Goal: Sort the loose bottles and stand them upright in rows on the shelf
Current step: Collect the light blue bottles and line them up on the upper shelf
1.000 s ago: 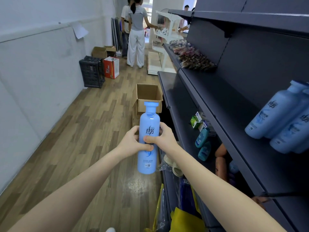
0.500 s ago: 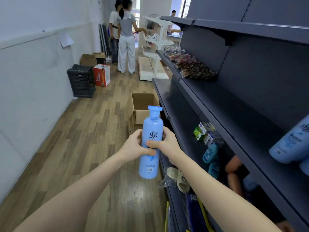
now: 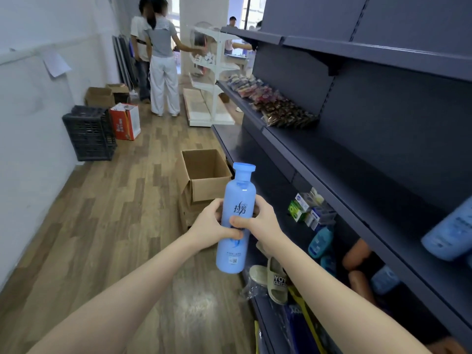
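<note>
I hold a light blue bottle (image 3: pixel 236 200) with a blue cap upright in front of me, out in the aisle left of the shelving. My left hand (image 3: pixel 213 226) grips its middle from the left, and my right hand (image 3: pixel 260 221) grips it from the right, thumb across the label. On the dark middle shelf (image 3: pixel 357 185) at the far right edge lies another blue bottle (image 3: pixel 449 238), tilted on its side. Lower down, teal bottles (image 3: pixel 320 241) and orange-brown bottles (image 3: pixel 357 254) lie loose on the lower shelf.
An open cardboard box (image 3: pixel 204 177) stands on the wooden floor just beyond the bottle. A black crate (image 3: pixel 89 132) and a red box (image 3: pixel 126 121) sit by the left wall. Two people (image 3: pixel 158 60) stand down the aisle. Snack packets (image 3: pixel 275 106) fill the shelf's far end. A slipper (image 3: pixel 273 279) lies below.
The view has swung left, so the lying blue bottles on the right have slid toward the frame's edge. The held bottle stays upright in both hands, now slightly right of centre.
</note>
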{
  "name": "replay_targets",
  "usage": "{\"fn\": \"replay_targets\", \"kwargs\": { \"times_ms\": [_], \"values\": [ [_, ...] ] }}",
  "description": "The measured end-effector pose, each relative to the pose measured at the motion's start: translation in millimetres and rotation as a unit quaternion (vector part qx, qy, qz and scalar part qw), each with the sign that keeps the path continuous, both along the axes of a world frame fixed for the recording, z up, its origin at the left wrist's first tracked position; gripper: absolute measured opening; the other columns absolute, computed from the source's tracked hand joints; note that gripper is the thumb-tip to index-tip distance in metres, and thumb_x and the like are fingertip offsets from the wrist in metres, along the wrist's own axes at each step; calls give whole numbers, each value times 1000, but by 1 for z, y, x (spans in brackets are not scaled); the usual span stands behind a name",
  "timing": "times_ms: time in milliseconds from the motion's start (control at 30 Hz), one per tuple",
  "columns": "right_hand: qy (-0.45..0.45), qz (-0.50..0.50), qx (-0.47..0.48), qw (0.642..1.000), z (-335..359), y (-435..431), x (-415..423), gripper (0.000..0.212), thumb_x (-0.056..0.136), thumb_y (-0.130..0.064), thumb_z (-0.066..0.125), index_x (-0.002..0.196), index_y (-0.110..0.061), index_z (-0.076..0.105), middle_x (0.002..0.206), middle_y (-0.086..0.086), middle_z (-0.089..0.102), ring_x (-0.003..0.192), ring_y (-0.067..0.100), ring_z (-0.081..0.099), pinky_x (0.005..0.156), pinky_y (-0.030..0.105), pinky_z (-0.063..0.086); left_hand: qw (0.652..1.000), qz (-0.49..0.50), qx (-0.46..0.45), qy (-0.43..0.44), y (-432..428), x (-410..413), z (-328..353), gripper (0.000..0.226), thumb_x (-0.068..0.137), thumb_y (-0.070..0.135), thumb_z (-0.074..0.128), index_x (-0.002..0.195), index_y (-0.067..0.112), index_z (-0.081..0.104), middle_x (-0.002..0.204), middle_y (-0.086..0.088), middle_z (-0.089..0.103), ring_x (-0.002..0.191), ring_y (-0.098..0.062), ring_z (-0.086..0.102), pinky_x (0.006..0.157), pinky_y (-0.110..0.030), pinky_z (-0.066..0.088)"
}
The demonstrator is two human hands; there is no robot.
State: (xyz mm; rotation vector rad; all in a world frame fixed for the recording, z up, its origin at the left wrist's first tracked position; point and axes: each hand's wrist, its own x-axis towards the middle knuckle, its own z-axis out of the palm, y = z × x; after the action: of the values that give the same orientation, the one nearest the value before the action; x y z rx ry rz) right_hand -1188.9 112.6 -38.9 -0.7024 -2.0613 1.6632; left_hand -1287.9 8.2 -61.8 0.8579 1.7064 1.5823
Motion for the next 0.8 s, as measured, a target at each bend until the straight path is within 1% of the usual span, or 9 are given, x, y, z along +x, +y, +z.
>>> {"fn": "replay_targets", "kwargs": {
  "times_ms": [67, 133, 267, 367, 433, 533, 633, 700, 800],
  "values": [
    [0, -1, 8, 1000, 3, 5, 0, 46, 69, 3, 75, 106, -17, 56, 99, 1, 67, 88, 15, 66, 72, 29, 57, 1000, -10, 0, 2, 7, -3, -1, 77, 32, 26, 80, 103, 18, 51, 104, 1, 68, 92, -16, 69, 79, -35, 57],
    [-1, -6, 11, 1000, 4, 10, 1, 45, 69, 4, 74, 101, -21, 55, 97, 0, 66, 87, 14, 66, 71, 28, 56, 1000, -20, 0, 6, 14, -4, -2, 75, 33, 27, 80, 102, 20, 51, 105, 0, 67, 93, -18, 68, 81, -38, 57],
    [-7, -43, 15, 999, 2, 25, 7, 46, 67, -1, 77, 102, -21, 56, 99, 2, 68, 90, 18, 67, 77, 39, 58, 999, -45, -1, 11, 31, -1, 1, 74, 35, 28, 80, 103, 21, 52, 107, -1, 67, 94, -19, 68, 80, -37, 57],
    [-1, -71, 21, 997, 3, 37, 15, 49, 62, -8, 79, 102, -22, 56, 100, 2, 68, 90, 19, 68, 77, 41, 58, 998, -68, 0, 14, 50, 4, 5, 71, 43, 16, 82, 107, 19, 51, 108, -3, 67, 94, -20, 68, 81, -38, 57],
    [3, -88, 26, 996, 7, 47, 23, 51, 64, -5, 79, 107, -19, 56, 102, 4, 67, 91, 19, 67, 77, 41, 58, 996, -84, 5, 16, 64, 9, 10, 69, 45, 13, 80, 107, 18, 51, 109, -5, 66, 94, -21, 68, 80, -37, 57],
    [1, -120, 40, 992, 16, 63, 37, 51, 66, -4, 78, 110, -17, 56, 102, 4, 68, 91, 18, 67, 76, 38, 58, 993, -113, 13, 19, 88, 18, 17, 78, 37, 24, 80, 109, 16, 52, 107, -4, 67, 93, -20, 68, 78, -33, 57],
    [9, -157, 48, 986, 26, 81, 54, 50, 66, -3, 78, 109, -17, 57, 102, 3, 68, 91, 17, 67, 74, 33, 57, 990, -138, 19, 17, 114, 30, 26, 75, 35, 27, 79, 105, 20, 54, 101, 1, 69, 90, -18, 69, 76, -32, 56],
    [9, -183, 61, 981, 32, 92, 65, 49, 64, -7, 79, 106, -20, 58, 99, -1, 69, 90, 15, 67, 74, 33, 57, 988, -153, 27, 15, 130, 39, 32, 70, 36, 23, 80, 102, 21, 55, 92, 6, 71, 85, -14, 70, 71, -28, 55],
    [13, -213, 70, 974, 41, 108, 83, 43, 65, -9, 78, 100, -25, 59, 93, -5, 69, 86, 12, 67, 72, 30, 57, 983, -176, 41, 12, 153, 55, 40, 61, 47, 9, 78, 103, 19, 57, 86, 4, 73, 77, -11, 70, 64, -21, 53]
  ]
}}
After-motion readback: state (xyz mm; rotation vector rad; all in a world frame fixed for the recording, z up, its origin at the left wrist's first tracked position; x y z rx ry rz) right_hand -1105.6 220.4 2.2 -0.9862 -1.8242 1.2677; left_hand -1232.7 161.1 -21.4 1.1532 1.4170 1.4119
